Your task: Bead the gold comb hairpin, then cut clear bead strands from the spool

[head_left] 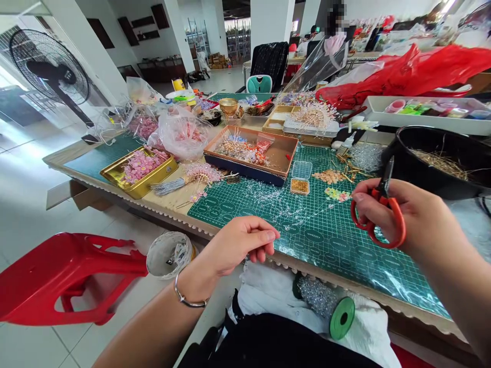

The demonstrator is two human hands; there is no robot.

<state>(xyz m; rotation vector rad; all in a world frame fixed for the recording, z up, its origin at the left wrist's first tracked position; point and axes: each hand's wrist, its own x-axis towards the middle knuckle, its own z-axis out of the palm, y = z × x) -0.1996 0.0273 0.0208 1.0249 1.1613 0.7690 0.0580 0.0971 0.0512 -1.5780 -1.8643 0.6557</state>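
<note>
My right hand (399, 209) is wrapped round a pair of scissors (399, 225) with red handles, its dark blades pointing up. Over the front edge of the green cutting mat (337, 250), my left hand (249, 237) is closed in a pinch. Whatever lies between its fingertips is too small to make out. Clear beads (268, 197) lie scattered on the mat beyond that hand. Yellow and pink flower pieces (337, 194) rest just left of the scissors. A spool (326, 304) of clear beaded strand with a green end lies below the table edge, near my lap.
A shallow box (249, 153) of beaded stems stands mid-table beside a small case of gold beads (299, 186). At left are a gold tin (140, 174) of pink flowers, a red stool (76, 276) and a white bucket (169, 255). A black bowl (433, 163) stands at right.
</note>
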